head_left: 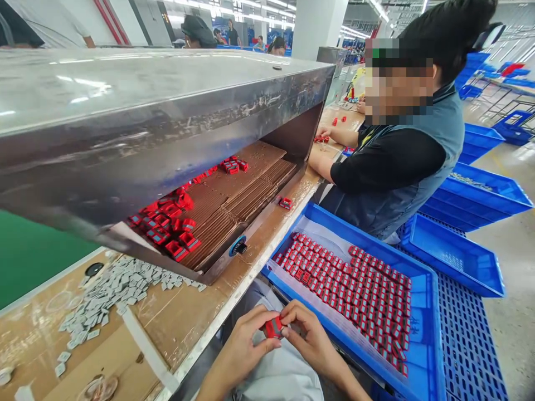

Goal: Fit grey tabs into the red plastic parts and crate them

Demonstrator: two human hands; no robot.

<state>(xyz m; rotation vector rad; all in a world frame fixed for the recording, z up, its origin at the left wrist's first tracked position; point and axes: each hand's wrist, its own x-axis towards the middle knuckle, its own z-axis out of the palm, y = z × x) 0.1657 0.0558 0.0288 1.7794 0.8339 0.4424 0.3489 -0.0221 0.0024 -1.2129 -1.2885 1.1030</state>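
The left hand [248, 342] and right hand [311, 341] hold a small red block [273, 327] just above the lap, each grip pinching it between fingertips. Its long axis slants up to the right, a dark face showing. Beyond lies a blue tray [285, 236] of matching red blocks in rows, beside the tabletop [179, 317]

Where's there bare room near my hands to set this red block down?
Bare cardboard lies below the grey tabs, left of your left hand. A strip of white liner runs between the tray's near rim and the red blocks, which crowd the tray.
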